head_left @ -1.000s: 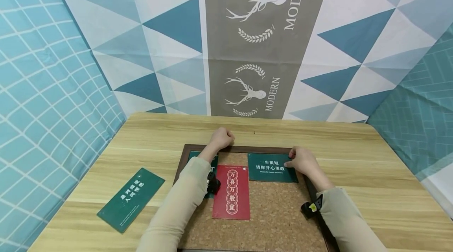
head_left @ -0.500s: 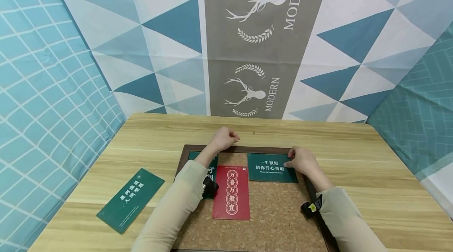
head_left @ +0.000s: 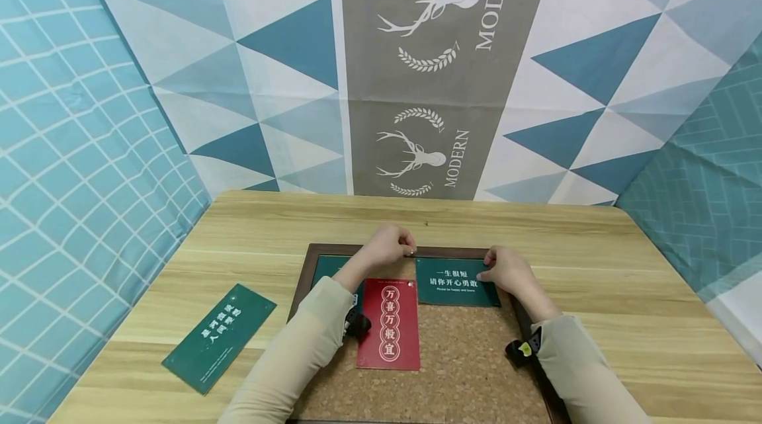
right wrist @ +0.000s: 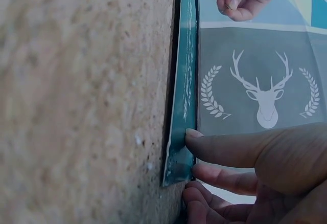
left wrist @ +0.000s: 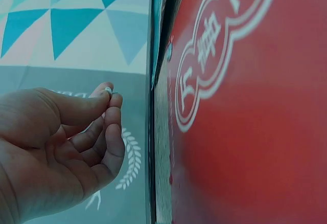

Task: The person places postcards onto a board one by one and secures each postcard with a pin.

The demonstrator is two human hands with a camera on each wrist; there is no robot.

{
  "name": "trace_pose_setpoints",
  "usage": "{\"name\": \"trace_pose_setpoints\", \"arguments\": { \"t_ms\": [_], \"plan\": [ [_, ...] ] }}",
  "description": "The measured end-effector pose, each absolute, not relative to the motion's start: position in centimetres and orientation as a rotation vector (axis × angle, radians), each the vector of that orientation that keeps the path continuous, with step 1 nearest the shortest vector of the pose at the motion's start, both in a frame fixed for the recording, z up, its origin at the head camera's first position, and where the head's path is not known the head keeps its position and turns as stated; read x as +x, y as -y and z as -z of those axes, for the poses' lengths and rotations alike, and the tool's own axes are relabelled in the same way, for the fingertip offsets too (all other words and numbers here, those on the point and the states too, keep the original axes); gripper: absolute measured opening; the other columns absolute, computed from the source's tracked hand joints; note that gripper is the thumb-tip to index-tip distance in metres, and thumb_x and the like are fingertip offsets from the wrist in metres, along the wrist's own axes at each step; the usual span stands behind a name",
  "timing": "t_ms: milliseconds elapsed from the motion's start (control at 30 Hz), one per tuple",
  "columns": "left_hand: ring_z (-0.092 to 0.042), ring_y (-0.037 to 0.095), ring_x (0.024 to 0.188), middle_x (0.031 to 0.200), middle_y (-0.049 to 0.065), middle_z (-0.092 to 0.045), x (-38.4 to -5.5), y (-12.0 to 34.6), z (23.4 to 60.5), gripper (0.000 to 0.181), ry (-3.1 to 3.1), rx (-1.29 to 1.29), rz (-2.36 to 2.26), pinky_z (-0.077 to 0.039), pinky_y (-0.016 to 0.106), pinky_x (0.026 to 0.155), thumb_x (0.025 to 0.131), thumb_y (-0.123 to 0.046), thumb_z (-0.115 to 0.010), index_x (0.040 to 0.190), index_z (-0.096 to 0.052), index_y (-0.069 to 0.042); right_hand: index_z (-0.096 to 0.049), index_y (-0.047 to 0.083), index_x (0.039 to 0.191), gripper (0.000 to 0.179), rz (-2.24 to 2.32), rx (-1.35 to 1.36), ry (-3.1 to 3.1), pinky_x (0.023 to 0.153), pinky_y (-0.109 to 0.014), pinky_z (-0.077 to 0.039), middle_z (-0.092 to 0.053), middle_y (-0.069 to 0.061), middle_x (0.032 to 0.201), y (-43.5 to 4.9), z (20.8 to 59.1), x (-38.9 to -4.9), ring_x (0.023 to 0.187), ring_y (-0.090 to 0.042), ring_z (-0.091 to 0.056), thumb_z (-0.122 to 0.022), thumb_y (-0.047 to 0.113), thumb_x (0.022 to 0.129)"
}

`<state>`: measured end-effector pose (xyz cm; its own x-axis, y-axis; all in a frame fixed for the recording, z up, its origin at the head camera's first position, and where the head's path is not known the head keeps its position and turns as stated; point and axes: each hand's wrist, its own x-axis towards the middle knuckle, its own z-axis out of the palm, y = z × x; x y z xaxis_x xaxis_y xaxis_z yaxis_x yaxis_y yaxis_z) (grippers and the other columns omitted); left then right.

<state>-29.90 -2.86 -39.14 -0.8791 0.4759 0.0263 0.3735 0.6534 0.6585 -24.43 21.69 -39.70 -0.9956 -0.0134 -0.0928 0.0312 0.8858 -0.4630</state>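
My left hand [head_left: 388, 245] hovers over the far frame edge, left of the upper green card [head_left: 443, 290]. Between thumb and index finger it pinches a tiny pale pushpin [left wrist: 109, 90] with a thin metal point. My right hand [head_left: 512, 272] holds the upper green card at its right end, thumb on the printed face. This card lies against the cork board [head_left: 464, 358] along the brown frame [head_left: 458, 252]. A red card [head_left: 389, 335] hangs left of it, a small round pin at its top right corner. Another green card [head_left: 327, 267] is partly hidden behind my left forearm.
A loose green card [head_left: 220, 338] lies slanted on the wooden table [head_left: 149, 308], left of the board. Patterned cloth [head_left: 297, 80] covers the wall behind the table. Small wrist cameras [head_left: 519, 352] sit on both wrists.
My left hand has moved right along the far frame edge to the upper green card's left corner, the pushpin in its fingers. The right hand and the cards have stayed in place.
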Motion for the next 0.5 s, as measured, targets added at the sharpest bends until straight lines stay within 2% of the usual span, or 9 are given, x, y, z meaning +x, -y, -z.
{"name": "trace_pose_setpoints", "arguments": {
  "t_ms": [133, 500],
  "plan": [
    [-0.049, 0.01, 0.066, 0.073, 0.002, -0.061, -29.5, 2.2, 39.0, 0.012, -2.732, 0.772, -0.968, -0.04, 0.022, 0.063, 0.087, -0.005, -0.057, 0.081, -0.067, -0.004, -0.056, 0.001, 0.089, 0.028, 0.738, 0.012, -2.971, 0.059, -0.033, -0.041, -0.057, -0.014, 0.085, -21.9, 39.9, -24.6, 0.066, -0.022, -0.048, -0.074, 0.017, 0.075],
    [-0.048, 0.009, 0.065, 0.072, -0.001, -0.059, -29.0, 1.0, 39.3, 0.012, -2.709, 0.803, -0.922, -0.04, 0.021, 0.064, 0.087, -0.007, -0.059, 0.079, -0.067, -0.005, -0.056, 0.0, 0.093, 0.027, 0.744, 0.02, -2.957, 0.061, -0.034, -0.042, -0.057, -0.015, 0.089, -21.6, 39.7, -24.4, 0.069, -0.022, -0.049, -0.072, 0.015, 0.077]
  ]
}}
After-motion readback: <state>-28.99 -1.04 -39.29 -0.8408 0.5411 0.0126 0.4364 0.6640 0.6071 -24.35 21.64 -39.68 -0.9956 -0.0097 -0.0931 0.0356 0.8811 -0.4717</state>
